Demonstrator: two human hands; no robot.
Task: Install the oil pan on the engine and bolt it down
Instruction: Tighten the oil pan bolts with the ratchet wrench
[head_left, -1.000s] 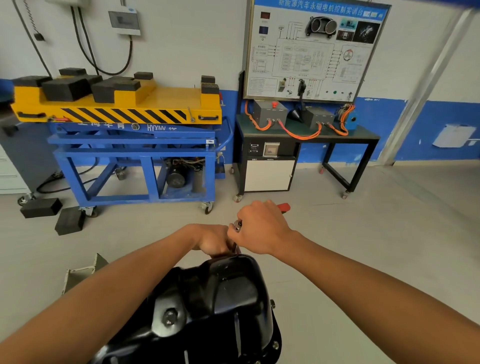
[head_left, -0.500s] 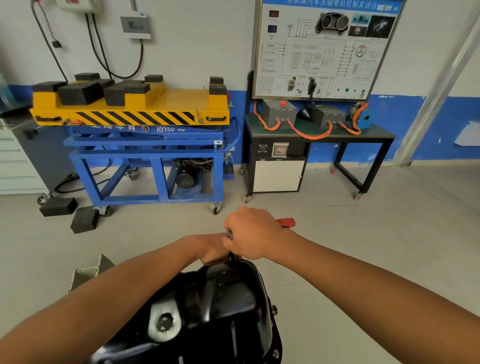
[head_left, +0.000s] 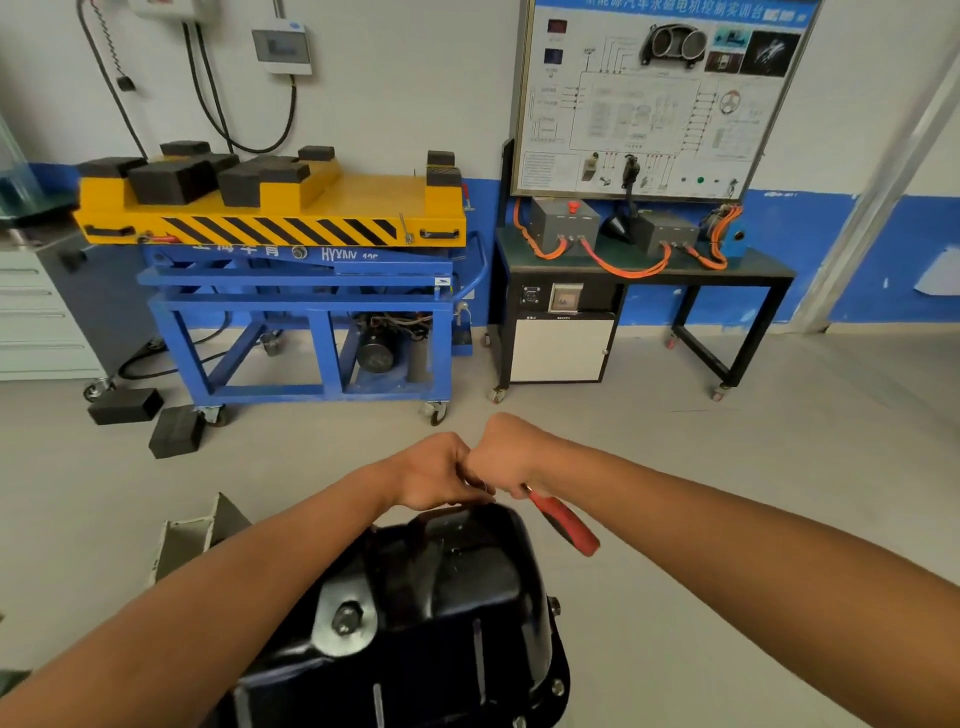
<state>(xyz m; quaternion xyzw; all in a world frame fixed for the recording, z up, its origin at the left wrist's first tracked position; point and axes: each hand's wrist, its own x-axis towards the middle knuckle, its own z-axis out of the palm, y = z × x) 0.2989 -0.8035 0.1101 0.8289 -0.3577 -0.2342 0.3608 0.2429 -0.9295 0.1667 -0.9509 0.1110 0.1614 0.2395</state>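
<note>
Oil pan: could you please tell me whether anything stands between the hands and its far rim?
Nothing visible does. The left hand and right hand are both at the far rim of the pan, and the right grips a red-handled tool.

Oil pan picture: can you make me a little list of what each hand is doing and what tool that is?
Oil pan: black and shiny, right in front of the person
Left hand: at the pan's far edge, fingers curled; what it holds is hidden
Right hand: grips a red-handled tool, next to the left hand
Tool type: probably a ratchet wrench; its head is hidden
Bolts: some sit along the pan's right rim
</note>
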